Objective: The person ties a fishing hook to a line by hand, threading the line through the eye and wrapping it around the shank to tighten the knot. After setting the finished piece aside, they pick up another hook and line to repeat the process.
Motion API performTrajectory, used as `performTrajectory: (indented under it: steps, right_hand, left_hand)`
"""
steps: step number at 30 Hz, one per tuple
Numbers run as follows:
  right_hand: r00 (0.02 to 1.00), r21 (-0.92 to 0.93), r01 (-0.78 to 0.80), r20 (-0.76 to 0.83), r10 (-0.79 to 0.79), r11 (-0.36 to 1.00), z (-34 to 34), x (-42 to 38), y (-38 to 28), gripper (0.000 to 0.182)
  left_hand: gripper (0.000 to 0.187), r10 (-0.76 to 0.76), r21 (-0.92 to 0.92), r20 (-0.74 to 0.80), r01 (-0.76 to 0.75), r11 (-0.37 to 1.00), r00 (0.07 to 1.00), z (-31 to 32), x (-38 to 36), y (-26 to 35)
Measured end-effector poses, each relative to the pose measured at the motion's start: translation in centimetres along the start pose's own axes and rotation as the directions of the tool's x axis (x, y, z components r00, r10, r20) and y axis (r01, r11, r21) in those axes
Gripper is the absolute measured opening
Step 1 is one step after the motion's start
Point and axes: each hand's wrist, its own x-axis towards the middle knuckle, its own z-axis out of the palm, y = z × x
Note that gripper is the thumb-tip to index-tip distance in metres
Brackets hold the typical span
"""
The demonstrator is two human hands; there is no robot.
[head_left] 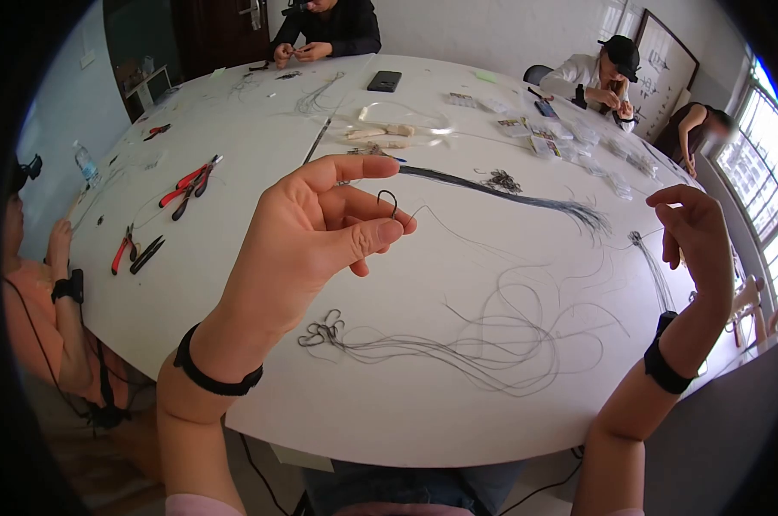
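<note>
In the head view, my left hand (329, 215) is raised over the table, thumb and fingers pinching a dark fish hook (387, 203) with its bend upward. A thin line (458, 234) trails from beside the hook toward the right. My right hand (697, 236) is raised at the right, its fingers curled; whatever lies between them is too small to make out. Below lies a bunch of fish hooks (323, 330) with long looped lines (492, 365). Beyond my left fingertips lies a dark bundle of strands (509, 196), frayed at its right end.
Red-handled pliers (189, 185) and black tweezers (147, 254) lie left. A loose hook pile (502, 181), clear packets (544, 142) and a phone (385, 81) lie farther back on the white table (269, 391). Several other people sit or stand around it.
</note>
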Motion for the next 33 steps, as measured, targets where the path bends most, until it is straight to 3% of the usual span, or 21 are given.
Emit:
performTrajectory:
  steps: [6,11,15,20,25,27,33]
  right_hand:
    - [0.995,-0.103,-0.079,0.059,0.085,0.992,0.4,-0.5,-1.1,0.010]
    - [0.999,-0.071,0.030,0.042,-0.027,0.997,0.4,-0.4,-0.4,0.009]
    - [1.000,-0.102,0.024,0.004,-0.024,0.995,-0.2,0.2,0.8,0.009]
    - [0.953,-0.255,-0.128,-0.300,0.048,0.959,-1.6,1.2,2.8,0.010]
    - [0.910,-0.330,-0.245,-0.403,0.099,0.912,-3.7,2.3,6.7,0.012]
    - [0.849,-0.359,-0.245,-0.528,0.021,0.901,-4.6,2.8,8.5,0.012]
    - [0.801,-0.399,-0.399,-0.589,0.102,0.825,-6.9,3.0,12.0,0.012]
  left_hand:
    - [0.042,-0.028,-0.031,0.033,0.029,0.999,0.999,0.9,-0.5,0.0]
    - [0.042,-0.009,-0.046,0.011,0.009,0.999,1.000,0.6,-0.9,0.3]
    - [0.041,0.039,-0.048,-0.008,-0.039,0.998,0.999,0.3,-0.7,0.1]
    - [0.040,0.096,-0.024,-0.101,-0.099,0.995,0.990,-0.8,-0.1,0.1]
    - [0.036,0.150,-0.066,-0.221,-0.168,0.984,0.964,-1.6,0.2,0.3]
    - [0.035,0.156,-0.083,-0.225,-0.178,0.980,0.962,-1.6,0.3,0.3]
    - [0.035,0.242,-0.062,-0.344,-0.279,0.958,0.907,-2.4,0.6,0.5]
